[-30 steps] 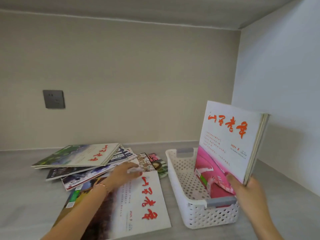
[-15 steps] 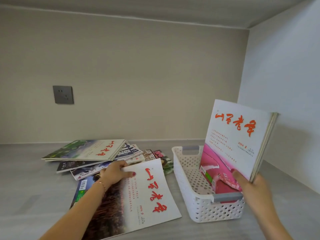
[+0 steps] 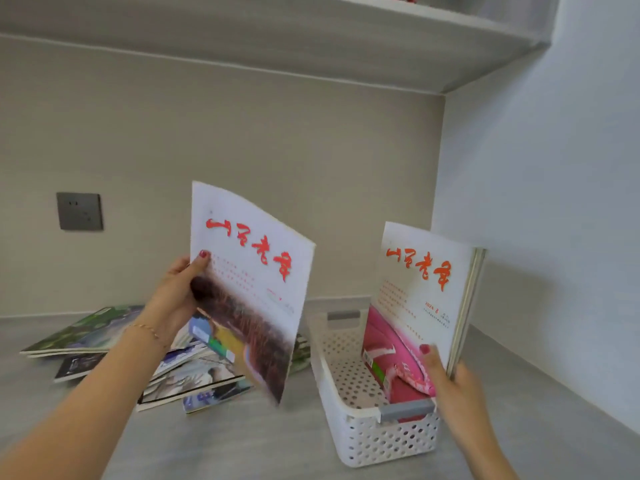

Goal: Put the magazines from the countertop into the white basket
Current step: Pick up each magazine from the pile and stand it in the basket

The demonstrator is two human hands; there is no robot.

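My left hand grips a white magazine with red lettering and a brown field picture, lifted upright above the countertop, left of the basket. The white perforated basket with grey handles stands at centre right. My right hand holds a few upright magazines, the front one with a pink picture, with their lower ends inside the basket against its right side. Several more magazines lie in a loose pile on the countertop behind my left arm.
The grey countertop runs to a beige back wall with a dark wall socket. A white side wall stands close to the basket's right. A shelf hangs overhead.
My left hand has lifted the brown-picture magazine off the countertop and tipped it upright. My right hand still holds the magazines in the basket. The view has tilted up.
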